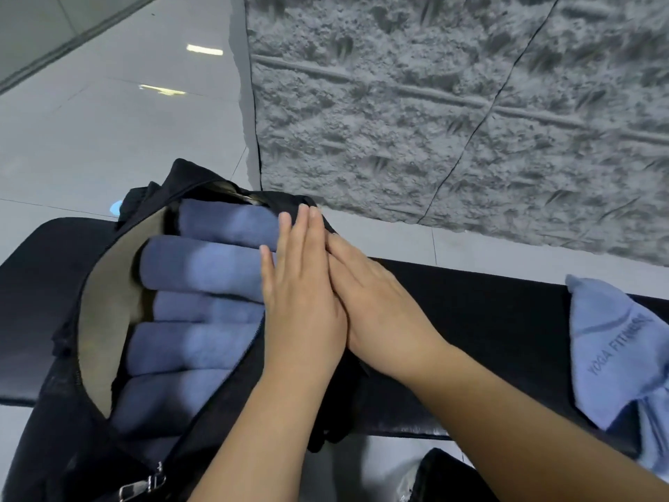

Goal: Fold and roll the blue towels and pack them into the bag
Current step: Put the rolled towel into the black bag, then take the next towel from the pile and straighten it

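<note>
Blue rolled towels (202,284) fill bag (90,440) left of fingers | left hand (300,302), right hand (373,302) flat, fingers straight together (gripping nothing) | risk: rolls loosen, zip snags

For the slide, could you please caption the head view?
Both flat hands, left and right, press the black bag's edge beside five rolled blue towels; another towel waits on the bench.
</note>
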Available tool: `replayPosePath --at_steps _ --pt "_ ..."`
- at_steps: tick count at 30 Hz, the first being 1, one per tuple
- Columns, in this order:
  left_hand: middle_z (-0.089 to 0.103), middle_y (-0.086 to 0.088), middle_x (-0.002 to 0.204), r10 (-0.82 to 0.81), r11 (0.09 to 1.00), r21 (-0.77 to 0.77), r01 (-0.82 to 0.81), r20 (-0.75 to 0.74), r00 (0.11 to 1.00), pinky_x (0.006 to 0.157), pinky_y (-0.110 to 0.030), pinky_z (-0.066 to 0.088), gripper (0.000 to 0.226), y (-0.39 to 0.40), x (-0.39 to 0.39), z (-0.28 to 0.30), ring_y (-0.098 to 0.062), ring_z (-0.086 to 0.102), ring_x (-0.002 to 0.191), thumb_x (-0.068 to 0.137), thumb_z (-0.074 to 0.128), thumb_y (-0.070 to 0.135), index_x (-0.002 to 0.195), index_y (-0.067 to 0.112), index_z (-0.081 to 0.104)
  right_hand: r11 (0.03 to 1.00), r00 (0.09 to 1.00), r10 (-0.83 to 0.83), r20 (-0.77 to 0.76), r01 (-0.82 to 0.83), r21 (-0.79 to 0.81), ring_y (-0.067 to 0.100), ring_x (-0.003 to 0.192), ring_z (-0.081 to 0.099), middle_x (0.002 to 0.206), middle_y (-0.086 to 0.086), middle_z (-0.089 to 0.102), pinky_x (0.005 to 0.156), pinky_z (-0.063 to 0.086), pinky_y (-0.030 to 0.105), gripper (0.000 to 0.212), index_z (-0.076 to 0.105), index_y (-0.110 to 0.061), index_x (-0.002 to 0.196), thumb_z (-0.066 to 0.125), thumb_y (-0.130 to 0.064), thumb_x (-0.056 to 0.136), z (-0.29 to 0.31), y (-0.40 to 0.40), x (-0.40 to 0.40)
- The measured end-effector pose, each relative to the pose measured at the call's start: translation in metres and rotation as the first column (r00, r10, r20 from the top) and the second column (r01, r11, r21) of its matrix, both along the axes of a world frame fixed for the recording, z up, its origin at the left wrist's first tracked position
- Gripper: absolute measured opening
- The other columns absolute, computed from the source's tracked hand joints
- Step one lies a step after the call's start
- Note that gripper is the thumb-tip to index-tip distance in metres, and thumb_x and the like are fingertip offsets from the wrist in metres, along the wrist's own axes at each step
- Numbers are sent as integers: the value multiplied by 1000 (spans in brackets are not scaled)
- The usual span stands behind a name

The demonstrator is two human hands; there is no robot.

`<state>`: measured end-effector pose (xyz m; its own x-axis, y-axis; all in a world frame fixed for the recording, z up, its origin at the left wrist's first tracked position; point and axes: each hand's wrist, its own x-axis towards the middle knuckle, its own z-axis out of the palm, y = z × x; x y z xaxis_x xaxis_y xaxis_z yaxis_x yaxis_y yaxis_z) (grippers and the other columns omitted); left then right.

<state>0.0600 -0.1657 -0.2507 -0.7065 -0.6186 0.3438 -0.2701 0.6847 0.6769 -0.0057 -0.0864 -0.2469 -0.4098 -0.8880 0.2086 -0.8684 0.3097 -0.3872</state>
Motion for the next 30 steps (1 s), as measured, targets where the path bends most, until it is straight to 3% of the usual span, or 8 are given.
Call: replayPosePath --at_steps 3,8,11,15,21,26,28,30 --pt "13 4 157 -46 998 -40 48 52 998 115 -37 -5 62 13 -7 -5 -10 1 144 88 17 19 150 17 10 992 993 -116 18 117 -47 10 144 17 156 -4 23 116 24 33 59 28 -19 147 48 -9 93 -7 22 -2" --pt "22 -3 155 -136 969 -190 158 125 983 112 -50 -1 78 31 -15 -10 -19 9 144 81 53 -6 146 16 16 891 892 -445 81 450 -60 7 143 14 154 -3 27 117 16 36 60 35 -18 144 48 -1 89 -24 79 -13" --pt "24 -4 154 -177 954 -210 212 171 969 112 -50 0 69 46 -19 -15 -20 10 143 87 52 0 145 15 18 754 745 -655 125 655 49 8 145 2 157 -6 17 120 6 41 59 29 -22 147 45 -7 92 -34 110 -21" --pt "17 -1 156 -273 933 -158 323 270 923 112 -45 -6 55 69 -26 -20 -11 -2 143 96 37 16 148 17 19 468 453 -884 117 855 223 20 146 -8 159 -2 4 117 2 46 61 25 -28 147 47 -17 92 -46 148 -35" --pt "-8 7 158 -430 883 5 470 410 804 111 -33 -17 55 92 -29 -33 -1 -26 132 101 30 21 150 27 5 108 28 -989 147 813 572 31 144 -16 159 4 -10 115 1 52 53 29 -40 144 42 -29 94 -51 197 -65" --pt "-9 8 157 -518 836 157 526 544 660 116 -30 -4 51 97 -29 -47 -6 -18 142 102 28 18 149 29 12 -18 -237 -932 273 784 620 38 143 -8 158 12 -8 114 4 52 49 31 -38 144 35 -47 96 -56 221 -81" --pt "-9 9 157 -527 833 196 518 564 636 116 -29 0 50 97 -30 -48 -8 -14 143 101 28 17 148 29 16 -39 -287 -912 293 773 633 37 140 10 155 17 11 112 13 46 51 35 -26 144 26 -45 98 -60 227 -86" --pt "-6 10 157 -535 835 229 500 552 640 118 -29 6 49 96 -30 -47 -7 -11 144 101 29 18 147 29 19 -75 -261 -942 209 774 628 34 134 23 149 19 27 109 20 42 56 38 -10 141 20 -41 99 -62 229 -90"
